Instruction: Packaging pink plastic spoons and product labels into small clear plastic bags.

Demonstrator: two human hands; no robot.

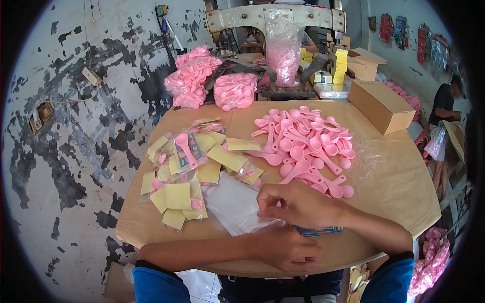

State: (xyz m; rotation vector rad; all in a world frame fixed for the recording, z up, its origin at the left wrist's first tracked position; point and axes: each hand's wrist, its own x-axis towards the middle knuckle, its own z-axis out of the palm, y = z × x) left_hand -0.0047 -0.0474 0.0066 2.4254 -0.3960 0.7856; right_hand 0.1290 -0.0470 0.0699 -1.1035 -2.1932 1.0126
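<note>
Plastic bags (230,202), clear, thin and slightly crumpled, lie in a flat, overlapping stack near the front of the table (404,187), their long axis slanting from upper left down toward the right hand (303,204). To their left spreads a heap of filled packets (178,196), square matte yellow cards showing through glossy film, and on top of it one packet with a pink spoon laid lengthwise over a blue printed insert. Just right of the stack the right hand is the nearer of the two, its thumb and forefinger curled round toward each other at the bags' right edge; whether they pinch the film I cannot tell. Nearer the body, the left forearm crosses below the stack and ends in the left hand (293,248), back upward, fingers loosely bent, their tips too hidden to show any grasp. Beside the right wrist, glossy blue printed cards (321,232) peek out from under the arm. Beyond the right hand sprawls a mound of pink spoons (301,167), smooth, round-bowled and tapering at the handle; farther right sits a plain brown carton (376,106), angular and stiff, on the creased paper covering.
</note>
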